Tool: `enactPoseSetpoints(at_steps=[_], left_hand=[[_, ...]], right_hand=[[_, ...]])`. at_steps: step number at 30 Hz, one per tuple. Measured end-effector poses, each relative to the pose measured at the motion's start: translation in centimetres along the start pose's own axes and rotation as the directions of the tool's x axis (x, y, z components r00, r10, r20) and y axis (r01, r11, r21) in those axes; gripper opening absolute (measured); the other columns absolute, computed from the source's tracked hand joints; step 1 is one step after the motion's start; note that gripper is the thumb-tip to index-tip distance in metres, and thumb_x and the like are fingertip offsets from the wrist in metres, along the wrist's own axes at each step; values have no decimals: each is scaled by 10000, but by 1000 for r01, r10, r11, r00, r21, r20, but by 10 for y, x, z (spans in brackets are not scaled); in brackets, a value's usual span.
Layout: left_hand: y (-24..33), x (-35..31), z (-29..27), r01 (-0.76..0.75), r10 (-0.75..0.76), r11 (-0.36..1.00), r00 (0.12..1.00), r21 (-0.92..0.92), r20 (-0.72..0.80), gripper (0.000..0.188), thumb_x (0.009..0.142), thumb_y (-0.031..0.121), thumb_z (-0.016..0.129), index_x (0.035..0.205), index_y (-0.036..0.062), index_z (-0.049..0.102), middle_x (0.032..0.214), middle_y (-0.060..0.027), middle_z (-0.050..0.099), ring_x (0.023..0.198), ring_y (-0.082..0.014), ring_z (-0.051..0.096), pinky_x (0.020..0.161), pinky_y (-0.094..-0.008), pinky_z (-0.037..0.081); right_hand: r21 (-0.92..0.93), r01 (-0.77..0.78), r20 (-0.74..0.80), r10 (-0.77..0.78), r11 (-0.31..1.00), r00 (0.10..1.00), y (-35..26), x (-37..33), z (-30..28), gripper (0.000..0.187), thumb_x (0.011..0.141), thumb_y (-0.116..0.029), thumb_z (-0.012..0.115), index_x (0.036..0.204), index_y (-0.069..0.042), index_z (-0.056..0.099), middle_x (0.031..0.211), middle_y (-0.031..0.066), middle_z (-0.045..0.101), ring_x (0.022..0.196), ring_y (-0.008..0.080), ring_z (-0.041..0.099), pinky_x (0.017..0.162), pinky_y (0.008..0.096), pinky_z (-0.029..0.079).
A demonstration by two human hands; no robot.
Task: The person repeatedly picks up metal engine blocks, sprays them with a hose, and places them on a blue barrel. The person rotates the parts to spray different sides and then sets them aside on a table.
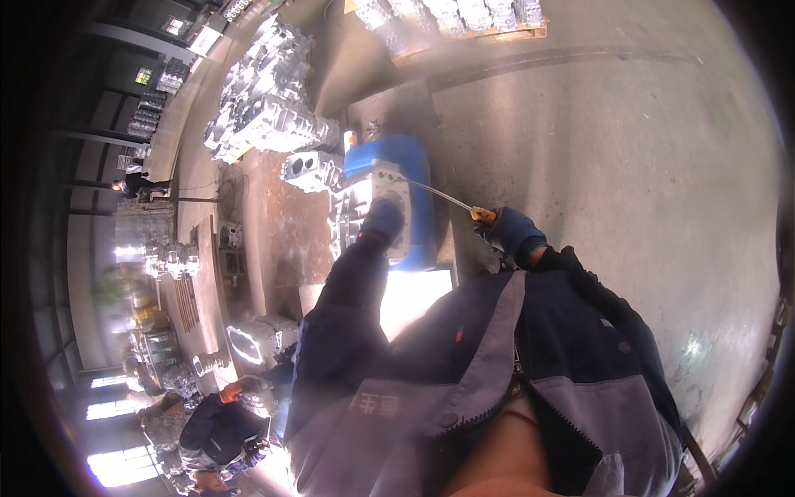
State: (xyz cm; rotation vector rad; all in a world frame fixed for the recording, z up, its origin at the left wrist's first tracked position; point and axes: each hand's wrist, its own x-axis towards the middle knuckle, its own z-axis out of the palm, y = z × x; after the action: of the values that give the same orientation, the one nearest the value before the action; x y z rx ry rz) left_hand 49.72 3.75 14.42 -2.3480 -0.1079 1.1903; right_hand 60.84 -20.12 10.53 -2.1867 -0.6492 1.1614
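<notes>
Metal casting (352, 203) on blue support (423, 219), ahead of person; gloved left hand (383, 219) laid on it, cannot tell whether fingers grip; gloved right hand (515, 232) clenched round handle of rod tool (447, 196), rod reaching casting's face; smaller casting (311, 171) close at left, crowding that side; casting pile (269, 91) beyond; loaded pallet (509, 34) farther ahead; co-worker (222, 435) lower left
</notes>
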Motion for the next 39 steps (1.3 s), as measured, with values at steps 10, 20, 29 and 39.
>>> enactPoseSetpoints(at_steps=[10, 20, 29, 39], left_hand=[[-4, 0, 1, -60, 58, 998, 997, 26, 56, 450, 951, 134, 413, 1379, 48, 522, 1366, -145, 556, 1314, -264, 485, 1160, -421, 277], [-2, 19, 15, 129, -134, 991, 975, -38, -176, 482, 972, 192, 410, 1437, 75, 460, 1463, -138, 466, 1379, -284, 404, 1179, -520, 204], [-10, 8, 7, 46, -46, 999, 999, 12, -25, 496, 982, 215, 378, 1456, 78, 431, 1495, -139, 420, 1407, -300, 351, 1187, -530, 155], [-17, -39, -49, -56, 47, 998, 969, 30, 244, 511, 990, 237, 341, 1470, 76, 405, 1531, -139, 366, 1435, -307, 297, 1195, -520, 121]], right_hand=[[-75, 6, -55, -10, 997, 998, -22, 3, -9, 549, 877, -573, 577, 905, -41, 707, 769, 189, 685, 779, 371, 679, 704, 444, 510], [-3, 58, -25, -58, 998, 998, -12, 16, -3, 470, 875, -515, 618, 905, -56, 714, 694, 128, 677, 643, 318, 670, 649, 413, 513], [13, 22, -16, -21, 1000, 1000, -15, 17, -3, 433, 850, -495, 658, 884, -67, 717, 693, 123, 677, 675, 318, 672, 678, 422, 516], [4, 42, -41, -42, 999, 998, -34, 6, -12, 418, 862, -470, 658, 897, -57, 714, 693, 142, 674, 708, 335, 673, 688, 435, 509]])
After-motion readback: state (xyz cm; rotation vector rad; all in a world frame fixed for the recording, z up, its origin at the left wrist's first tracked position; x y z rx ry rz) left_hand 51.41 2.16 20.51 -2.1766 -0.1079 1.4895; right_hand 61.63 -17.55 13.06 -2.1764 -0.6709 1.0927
